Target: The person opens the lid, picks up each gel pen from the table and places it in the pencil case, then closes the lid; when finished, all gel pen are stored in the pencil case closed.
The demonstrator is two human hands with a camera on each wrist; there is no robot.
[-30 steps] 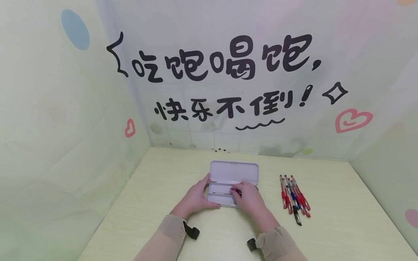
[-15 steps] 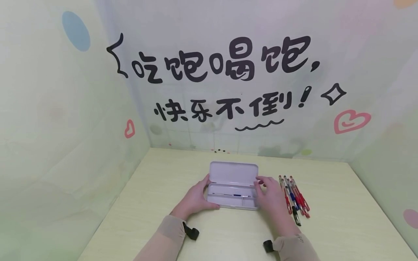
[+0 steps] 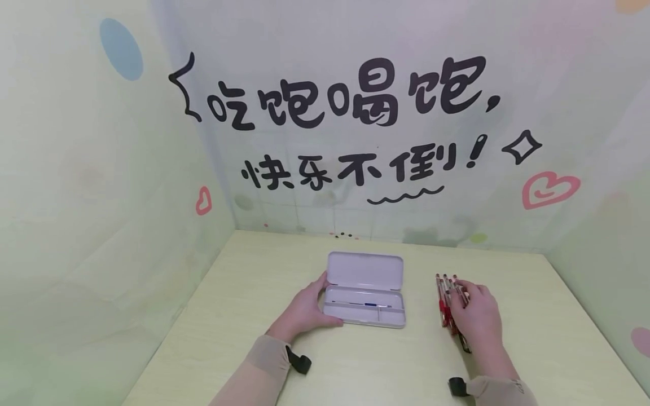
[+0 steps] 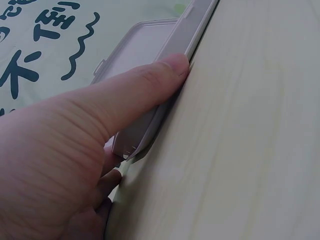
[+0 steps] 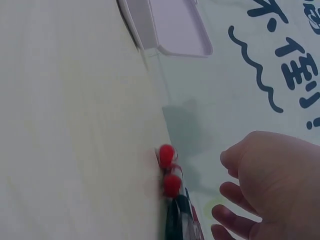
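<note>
A pale lilac pencil case [image 3: 365, 270] lies with its lid up. My left hand [image 3: 304, 310] grips its left end, the thumb [image 4: 170, 70] along the front edge in the left wrist view and the other fingers behind. In the case's long back compartment lies a slim pen [image 3: 373, 305] with a blue section. My right hand [image 3: 479, 316] hovers over a bunch of pens [image 3: 443, 313] to the right of the case and covers part of them. In the right wrist view its loosely bent fingers are apart from the red-ended pens [image 5: 172, 185].
The case's front part has a small divider [image 3: 378, 313]. A light wooden table [image 3: 254, 265] carries everything. Behind it stands a pale wall sheet [image 3: 284, 208] with black lettering, and side sheets close it in left and right.
My right hand has let go of the pen in the case, come out past the case's right end and moved right, over the pens. My left hand has stayed on the case.
</note>
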